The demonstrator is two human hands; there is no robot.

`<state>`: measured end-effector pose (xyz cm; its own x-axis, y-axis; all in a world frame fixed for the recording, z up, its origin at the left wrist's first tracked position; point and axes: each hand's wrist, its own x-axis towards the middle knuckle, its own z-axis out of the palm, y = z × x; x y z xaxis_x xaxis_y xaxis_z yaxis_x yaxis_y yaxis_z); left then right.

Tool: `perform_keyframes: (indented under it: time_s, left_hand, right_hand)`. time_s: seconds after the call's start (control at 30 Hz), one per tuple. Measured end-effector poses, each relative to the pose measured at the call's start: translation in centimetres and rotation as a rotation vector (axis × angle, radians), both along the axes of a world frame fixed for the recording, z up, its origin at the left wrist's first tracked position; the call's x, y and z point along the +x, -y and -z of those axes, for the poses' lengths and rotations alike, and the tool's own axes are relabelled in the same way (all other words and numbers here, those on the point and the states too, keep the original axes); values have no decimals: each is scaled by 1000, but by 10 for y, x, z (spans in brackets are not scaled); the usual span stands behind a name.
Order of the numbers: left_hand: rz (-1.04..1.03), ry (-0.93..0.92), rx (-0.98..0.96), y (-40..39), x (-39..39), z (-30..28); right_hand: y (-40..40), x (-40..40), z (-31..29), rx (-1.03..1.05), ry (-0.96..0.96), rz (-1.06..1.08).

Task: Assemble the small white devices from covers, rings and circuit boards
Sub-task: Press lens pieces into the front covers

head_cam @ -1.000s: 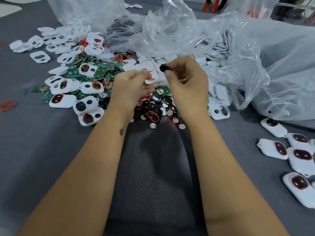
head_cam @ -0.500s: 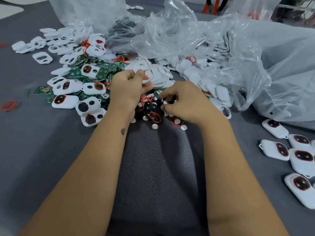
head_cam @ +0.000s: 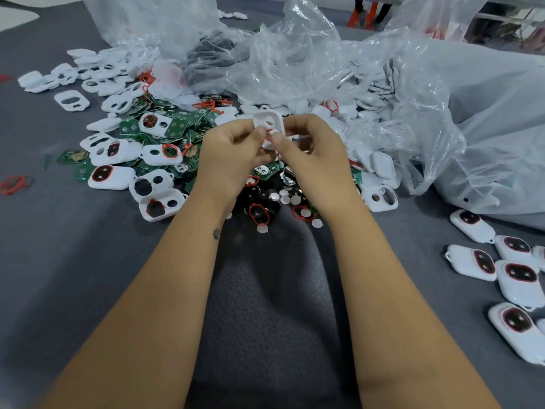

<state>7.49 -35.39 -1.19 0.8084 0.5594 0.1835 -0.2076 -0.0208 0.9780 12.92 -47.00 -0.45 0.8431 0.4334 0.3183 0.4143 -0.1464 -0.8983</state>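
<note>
At the far left, a loose red ring [head_cam: 13,184] lay alone on the grey table [head_cam: 59,261]. To its right spread a heap of white covers [head_cam: 110,177] mixed with green circuit boards [head_cam: 180,126]; several covers had red rings seated in their openings. Near the middle, the left hand [head_cam: 233,154] and the right hand [head_cam: 312,149] met above the pile, both with fingers curled and pinching one white cover [head_cam: 269,124] between them, held clear of the table. Whether a small part sat between the thumbs could not be told. Just nearer than the hands lay small white discs [head_cam: 290,199] and black pieces with red rings. Farther and to the right, crumpled clear plastic bags [head_cam: 413,98] held more white parts. At the near right, finished white devices [head_cam: 472,262] lay in a cluster, well apart from the pile.
</note>
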Motion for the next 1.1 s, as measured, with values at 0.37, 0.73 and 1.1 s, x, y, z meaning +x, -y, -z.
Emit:
perform_keyframes:
  time_s: [0.37,0.73,1.1]
  left_hand:
    - [122,-15,-40,8,-1,-3]
    - [59,-32,31,3,1,1]
    - [-195,3,-90,-5,5,3]
  right_hand:
    - [-5,6,4,303,-342,-115]
    - [0,6,-1,159,-219,-60]
    - [9,3,-6,-604,132,-291]
